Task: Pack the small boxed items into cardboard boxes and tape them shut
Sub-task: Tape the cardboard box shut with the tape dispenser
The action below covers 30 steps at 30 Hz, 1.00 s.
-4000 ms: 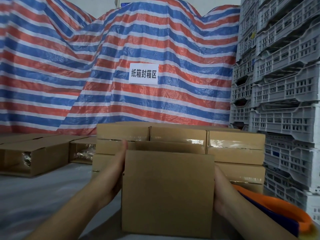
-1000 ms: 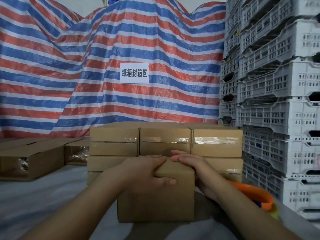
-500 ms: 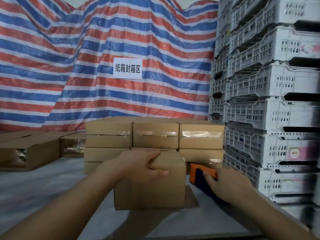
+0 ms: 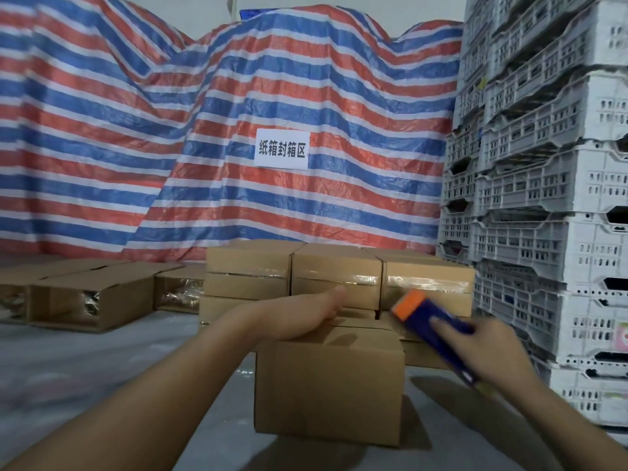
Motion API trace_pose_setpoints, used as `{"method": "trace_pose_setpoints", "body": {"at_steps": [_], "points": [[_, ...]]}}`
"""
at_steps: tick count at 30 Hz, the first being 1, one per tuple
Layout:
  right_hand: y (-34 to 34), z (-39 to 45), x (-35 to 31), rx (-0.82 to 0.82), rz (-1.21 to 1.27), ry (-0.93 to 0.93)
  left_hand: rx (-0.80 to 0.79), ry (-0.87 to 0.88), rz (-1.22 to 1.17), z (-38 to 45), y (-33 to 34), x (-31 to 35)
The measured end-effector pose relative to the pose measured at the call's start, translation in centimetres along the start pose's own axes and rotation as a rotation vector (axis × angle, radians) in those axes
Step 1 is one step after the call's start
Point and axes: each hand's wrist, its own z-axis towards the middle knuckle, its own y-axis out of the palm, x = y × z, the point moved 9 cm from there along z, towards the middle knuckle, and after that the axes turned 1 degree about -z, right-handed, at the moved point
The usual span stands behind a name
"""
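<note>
Flaps of the closed cardboard box [image 4: 329, 382] on the grey worktop [image 4: 102, 368] may spring apart if the flat, straight-fingered left hand [image 4: 306, 314] eases while the right hand [image 4: 489, 348], gripping the tape dispenser [image 4: 428, 316], lands tape off the seam.

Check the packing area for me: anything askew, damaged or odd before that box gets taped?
Nothing stands out. The left hand lies flat on the closed flaps of the front cardboard box, the right hand holds the tape dispenser beside it, and the taped boxes behind sit squarely stacked.
</note>
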Motion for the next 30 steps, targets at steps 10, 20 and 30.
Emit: {"method": "trace_pose_setpoints", "body": {"at_steps": [10, 20, 30], "points": [[1.2, 2.3, -14.2, -0.598, 1.022, -0.062, 0.137, 0.020, -0.547, 0.6, -1.9, -1.8], [4.4, 2.7, -15.6, -0.730, 0.798, -0.117, 0.266, -0.021, -1.079, -0.2, -3.3, -3.0], [4.2, 2.8, -16.7, -0.703, 0.703, -0.193, 0.364, -0.015, -1.290, -1.5, -4.0, -2.2]]}}
